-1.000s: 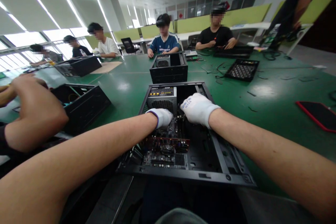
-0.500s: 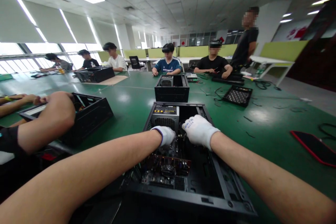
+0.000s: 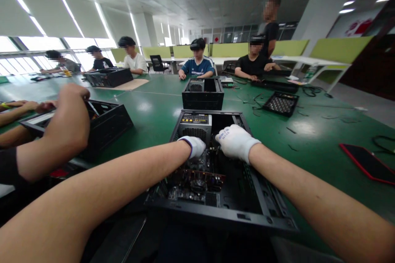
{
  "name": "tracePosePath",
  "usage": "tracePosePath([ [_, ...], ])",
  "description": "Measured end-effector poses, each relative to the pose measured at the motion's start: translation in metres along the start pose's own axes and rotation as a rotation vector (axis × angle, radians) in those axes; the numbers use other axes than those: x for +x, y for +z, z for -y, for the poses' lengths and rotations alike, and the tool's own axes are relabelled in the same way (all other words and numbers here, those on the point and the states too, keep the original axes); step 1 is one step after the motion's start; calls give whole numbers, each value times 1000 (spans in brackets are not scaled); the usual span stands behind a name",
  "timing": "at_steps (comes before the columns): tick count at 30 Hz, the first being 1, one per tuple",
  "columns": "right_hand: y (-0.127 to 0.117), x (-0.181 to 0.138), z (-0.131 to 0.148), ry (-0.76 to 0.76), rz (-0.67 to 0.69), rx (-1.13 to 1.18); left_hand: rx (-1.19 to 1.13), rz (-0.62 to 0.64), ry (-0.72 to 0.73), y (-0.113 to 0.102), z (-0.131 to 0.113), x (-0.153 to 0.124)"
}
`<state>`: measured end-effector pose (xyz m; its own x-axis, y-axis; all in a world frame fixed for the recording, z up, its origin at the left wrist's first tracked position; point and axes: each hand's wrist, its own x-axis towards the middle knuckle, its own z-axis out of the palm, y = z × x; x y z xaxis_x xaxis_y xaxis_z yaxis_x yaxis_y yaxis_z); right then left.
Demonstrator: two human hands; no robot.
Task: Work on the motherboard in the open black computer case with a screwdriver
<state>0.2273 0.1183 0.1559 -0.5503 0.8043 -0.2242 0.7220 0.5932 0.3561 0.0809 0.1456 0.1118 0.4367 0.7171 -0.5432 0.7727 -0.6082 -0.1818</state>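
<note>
An open black computer case lies on the green table in front of me, with a motherboard inside and a grey power supply at its far end. My left hand, in a white glove, reaches down into the case beside the power supply with its fingers curled. My right hand, also gloved, is curled close to it over the same spot. What the fingers grip is hidden between the two hands.
A second open case stands just beyond mine. A co-worker's arm at my left works over another case. A black tray and a red-edged flat thing lie to the right. Several people sit around the table.
The view tilted up and then slightly down again. Both hands stayed together inside the case next to the power supply. The co-worker's arm at the left shifted.
</note>
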Motion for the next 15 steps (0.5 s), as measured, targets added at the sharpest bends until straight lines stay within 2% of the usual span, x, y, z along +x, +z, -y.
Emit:
tracePosePath([
  [15,3,1,-2,-23,-47,42,1,26,2,5,2,17],
])
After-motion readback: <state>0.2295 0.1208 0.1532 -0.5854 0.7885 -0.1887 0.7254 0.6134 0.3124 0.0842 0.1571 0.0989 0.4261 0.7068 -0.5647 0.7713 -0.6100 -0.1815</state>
